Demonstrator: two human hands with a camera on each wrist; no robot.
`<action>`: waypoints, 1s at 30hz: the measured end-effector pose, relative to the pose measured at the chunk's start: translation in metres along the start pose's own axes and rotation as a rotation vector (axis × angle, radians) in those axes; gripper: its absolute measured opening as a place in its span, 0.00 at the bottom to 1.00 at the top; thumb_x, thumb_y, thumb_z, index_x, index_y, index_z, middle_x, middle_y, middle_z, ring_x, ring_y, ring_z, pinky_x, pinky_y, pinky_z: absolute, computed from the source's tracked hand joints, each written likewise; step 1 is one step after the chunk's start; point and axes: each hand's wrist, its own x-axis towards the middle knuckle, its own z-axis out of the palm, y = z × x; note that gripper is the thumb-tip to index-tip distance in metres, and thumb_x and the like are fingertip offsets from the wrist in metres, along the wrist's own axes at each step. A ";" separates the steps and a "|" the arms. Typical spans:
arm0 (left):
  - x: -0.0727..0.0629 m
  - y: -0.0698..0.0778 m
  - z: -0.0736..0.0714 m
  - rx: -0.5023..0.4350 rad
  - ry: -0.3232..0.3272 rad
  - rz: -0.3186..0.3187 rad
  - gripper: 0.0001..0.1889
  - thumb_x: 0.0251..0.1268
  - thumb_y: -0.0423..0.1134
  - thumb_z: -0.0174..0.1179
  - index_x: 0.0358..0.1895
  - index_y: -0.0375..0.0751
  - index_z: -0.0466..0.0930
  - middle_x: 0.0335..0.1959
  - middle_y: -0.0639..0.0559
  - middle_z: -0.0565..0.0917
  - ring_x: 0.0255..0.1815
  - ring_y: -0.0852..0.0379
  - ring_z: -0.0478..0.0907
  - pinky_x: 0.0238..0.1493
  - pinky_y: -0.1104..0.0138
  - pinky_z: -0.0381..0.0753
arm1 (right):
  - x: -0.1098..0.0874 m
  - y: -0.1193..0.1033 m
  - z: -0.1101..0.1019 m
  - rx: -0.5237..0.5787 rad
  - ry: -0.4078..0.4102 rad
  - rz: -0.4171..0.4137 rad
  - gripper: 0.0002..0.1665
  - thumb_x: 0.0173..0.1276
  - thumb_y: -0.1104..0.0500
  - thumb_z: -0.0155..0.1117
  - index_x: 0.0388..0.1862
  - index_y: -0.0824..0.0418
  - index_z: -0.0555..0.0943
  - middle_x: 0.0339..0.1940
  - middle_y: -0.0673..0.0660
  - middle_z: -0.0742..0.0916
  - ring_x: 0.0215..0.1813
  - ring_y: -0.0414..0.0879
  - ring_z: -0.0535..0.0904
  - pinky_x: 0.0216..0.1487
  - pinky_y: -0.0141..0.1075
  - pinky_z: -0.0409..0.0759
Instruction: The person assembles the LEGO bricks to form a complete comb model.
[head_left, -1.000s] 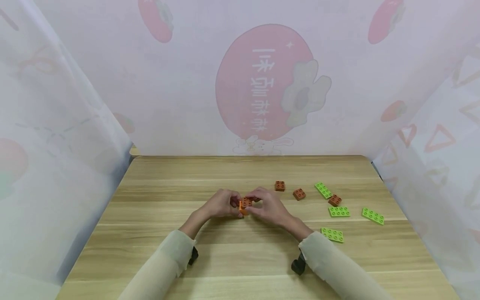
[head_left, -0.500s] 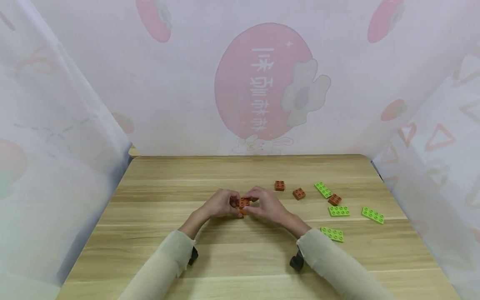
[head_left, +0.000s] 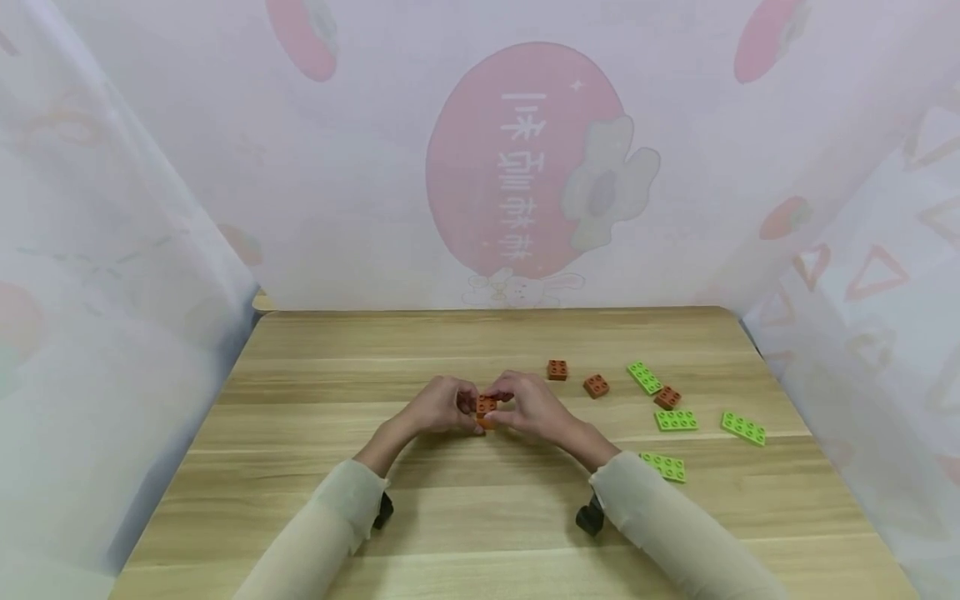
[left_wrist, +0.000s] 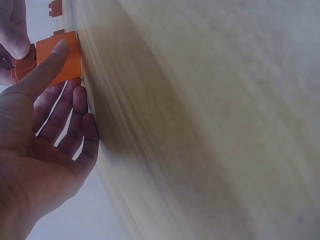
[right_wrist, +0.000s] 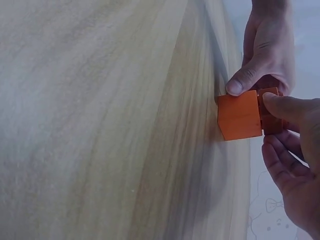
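Note:
My left hand (head_left: 442, 406) grips an orange block (right_wrist: 239, 115) low at the table surface, its thumb against one side. My right hand (head_left: 531, 407) pinches a brown four-stud brick (head_left: 487, 404) on top of that block. In the right wrist view, the brown brick lines up with the orange block's studded end, a thin gap showing between them. From the left wrist, the orange block (left_wrist: 70, 65) shows a smooth face under my thumb. How firmly the two pieces join cannot be told.
Two loose brown bricks (head_left: 557, 370) (head_left: 596, 386) lie beyond my right hand. Farther right, another brown brick (head_left: 667, 397) sits beside a lime green brick (head_left: 644, 377). More lime bricks (head_left: 677, 421) (head_left: 744, 428) (head_left: 664, 467) lie nearby, one partly behind the right sleeve. Printed curtains enclose the wooden table (head_left: 465, 517).
My right hand has shifted slightly left with the brown brick, which now sits more squarely over the orange block. My left hand has stayed almost still, and the loose bricks are unmoved.

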 end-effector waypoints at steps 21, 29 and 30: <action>0.000 -0.001 -0.002 -0.013 -0.011 -0.031 0.14 0.51 0.36 0.84 0.35 0.43 0.86 0.31 0.54 0.87 0.31 0.61 0.81 0.35 0.69 0.83 | 0.005 -0.003 0.001 -0.013 -0.015 0.043 0.19 0.63 0.60 0.83 0.51 0.63 0.91 0.44 0.54 0.91 0.45 0.47 0.87 0.45 0.37 0.87; 0.000 0.001 -0.001 -0.016 -0.013 -0.019 0.14 0.51 0.34 0.84 0.35 0.41 0.86 0.32 0.51 0.88 0.32 0.60 0.81 0.35 0.70 0.83 | 0.001 -0.002 0.003 0.014 -0.016 0.058 0.18 0.65 0.61 0.81 0.52 0.63 0.90 0.46 0.54 0.91 0.46 0.50 0.88 0.46 0.43 0.88; 0.000 0.000 -0.001 -0.019 -0.013 -0.019 0.14 0.51 0.34 0.84 0.35 0.41 0.86 0.32 0.50 0.88 0.32 0.60 0.81 0.35 0.70 0.83 | 0.001 -0.002 0.003 0.015 -0.018 0.055 0.18 0.65 0.61 0.81 0.53 0.63 0.90 0.46 0.55 0.91 0.46 0.50 0.88 0.46 0.43 0.88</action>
